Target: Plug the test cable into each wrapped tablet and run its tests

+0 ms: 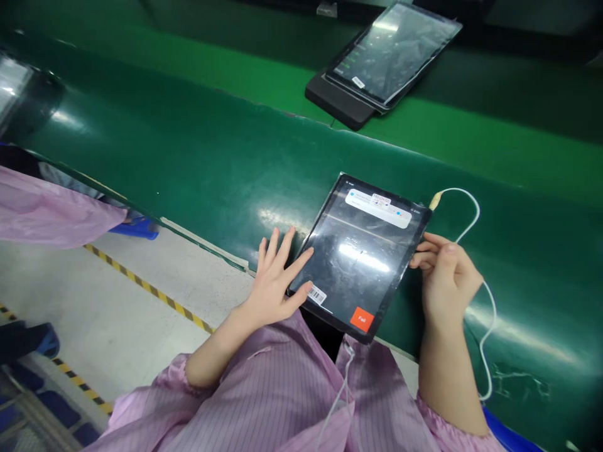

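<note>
A black tablet (362, 251) lies tilted at the near edge of the green bench, its lower end overhanging. Its screen shows a white pop-up and a red "Fail" box (362, 319); a barcode label is stuck low on its left. Across its left edge rests my left hand (277, 282), fingers spread, thumb by the label. My right hand (447, 282) is curled at the right edge, its fingertips against the tablet's side and its thumb raised off the screen. A white cable (492, 314) with a yellowish plug (436, 200) meets the upper right corner and passes behind that hand.
Farther back, a second tablet (391, 56) leans on a black stand (342, 100). The green bench (179, 157) runs across the view. Lower left are a floor with yellow-black tape (155, 292) and another person's pink sleeve (61, 207). A thin white cord (342, 383) hangs at my front.
</note>
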`<state>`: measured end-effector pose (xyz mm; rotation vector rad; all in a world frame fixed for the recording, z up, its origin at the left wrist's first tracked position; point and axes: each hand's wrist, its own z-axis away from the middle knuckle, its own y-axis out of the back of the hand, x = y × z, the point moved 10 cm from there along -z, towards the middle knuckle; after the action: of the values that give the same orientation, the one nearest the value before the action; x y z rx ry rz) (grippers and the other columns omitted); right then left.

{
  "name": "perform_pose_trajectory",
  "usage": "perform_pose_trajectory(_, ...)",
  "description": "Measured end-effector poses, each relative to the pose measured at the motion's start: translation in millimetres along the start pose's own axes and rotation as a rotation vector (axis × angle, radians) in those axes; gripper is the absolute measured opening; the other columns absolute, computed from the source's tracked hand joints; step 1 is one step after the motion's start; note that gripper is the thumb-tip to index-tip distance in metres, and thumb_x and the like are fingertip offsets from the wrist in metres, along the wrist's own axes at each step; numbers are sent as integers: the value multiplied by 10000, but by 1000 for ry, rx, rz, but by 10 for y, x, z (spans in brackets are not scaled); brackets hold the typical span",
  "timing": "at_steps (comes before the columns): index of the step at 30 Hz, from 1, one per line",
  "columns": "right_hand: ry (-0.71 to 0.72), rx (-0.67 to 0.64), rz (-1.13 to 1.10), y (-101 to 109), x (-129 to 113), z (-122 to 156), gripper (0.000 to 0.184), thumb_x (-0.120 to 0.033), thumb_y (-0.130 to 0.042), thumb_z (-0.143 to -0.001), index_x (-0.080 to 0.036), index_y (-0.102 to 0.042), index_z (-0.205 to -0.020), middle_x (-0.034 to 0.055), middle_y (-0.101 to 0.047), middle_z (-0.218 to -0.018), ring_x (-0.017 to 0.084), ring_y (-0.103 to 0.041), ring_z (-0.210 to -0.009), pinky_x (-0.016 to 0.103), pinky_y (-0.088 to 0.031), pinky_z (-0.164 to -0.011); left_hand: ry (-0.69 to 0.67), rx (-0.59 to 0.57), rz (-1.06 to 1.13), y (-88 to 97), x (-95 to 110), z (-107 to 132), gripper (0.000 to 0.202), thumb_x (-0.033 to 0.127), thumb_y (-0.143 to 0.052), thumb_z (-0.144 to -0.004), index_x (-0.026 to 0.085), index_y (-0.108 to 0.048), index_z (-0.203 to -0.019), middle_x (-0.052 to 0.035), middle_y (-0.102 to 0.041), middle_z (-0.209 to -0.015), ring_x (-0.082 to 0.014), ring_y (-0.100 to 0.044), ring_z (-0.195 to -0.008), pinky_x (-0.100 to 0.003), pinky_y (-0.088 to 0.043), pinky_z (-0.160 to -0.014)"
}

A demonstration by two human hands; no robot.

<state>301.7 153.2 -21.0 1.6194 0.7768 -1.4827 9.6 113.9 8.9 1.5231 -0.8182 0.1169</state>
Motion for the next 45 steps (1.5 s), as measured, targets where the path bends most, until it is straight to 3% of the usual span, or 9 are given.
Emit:
perform_pose_trajectory(5, -4, 0, -8, 3, 16, -3, 531, -687, -656, -789, -169, -712, -888, 16, -614, -670, 129, -556, -488, 276, -429, -483, -66, -26, 0, -40, 108, 3, 587, 286, -566, -964, 335, -403, -1527, -27, 106, -1702, -474, -24, -1540, -767, -162, -1145)
perform_pose_trajectory(10, -28, -2, -26, 7, 24, 2, 530, -689, -670, -776, -172, -710, -885, 14, -623, -678, 121, -560, -493, 267, -425, -492, -98, -52, 38, -33, 154, 11, 548, 257, -552, -967, 331, -447, -1499, -1, 150, -1692, -461, -3, -1544, -758, -180, -1149)
perform_pose_trajectory(23, -43, -11, -5, -15, 9, -10, 482, -650, -657, -784, -177, -694, -873, 20, -615, -688, 132, -556, -506, 284, -431, -497, -32, -2, 42, 25, 7, 19, 631, 341, -451, -1029, 343, -184, -1601, -60, 0, -1709, -402, 5, -1559, -718, -141, -1183)
perform_pose_trajectory(29, -169, -19, -41, -38, 32, -101, 480, -628, -732, -709, -184, -700, -890, 22, -626, -759, 108, -566, -517, 269, -464, -498, -6, 17, 49, 46, -41, 9, 562, 385, -377, -1056, 340, -216, -1593, -57, -53, -1710, -373, 6, -1566, -697, -121, -1198)
perform_pose_trajectory(33, -187, -67, 68, -95, -31, -302, 436, -555, -716, -733, -178, -702, -952, 28, -636, -847, 83, -554, -512, 249, -450, -479, -9, 4, 25, 34, -62, 9, 551, 347, -418, -1043, 349, -277, -1576, -52, -37, -1710, -398, -28, -1561, -704, -141, -1187)
perform_pose_trajectory(37, -157, -88, 160, -129, -51, -451, 443, -579, -685, -739, -171, -700, -911, 10, -617, -762, 80, -520, -476, 248, -422, -465, -31, -18, -18, -35, 40, 30, 631, 324, -500, -996, 358, -262, -1580, -41, 56, -1709, -433, -13, -1552, -733, -143, -1164)
perform_pose_trajectory(42, -176, -65, 140, -118, -48, -458, 402, -563, -687, -766, -174, -691, -866, 10, -607, -742, 82, -509, -462, 242, -422, -446, -243, -96, 37, -118, 378, 84, 672, 326, -590, -929, 405, -332, -1544, -22, 100, -1701, -435, -98, -1547, -724, -138, -1170)
perform_pose_trajectory(45, -229, -82, 115, -170, -77, -470, 322, -485, -687, -823, -165, -688, -863, 19, -622, -768, 71, -519, -473, 212, -426, -438, -185, -31, 43, 17, 268, 47, 607, 292, -524, -965, 370, -354, -1542, -16, 92, -1702, -415, -80, -1554, -714, -112, -1182)
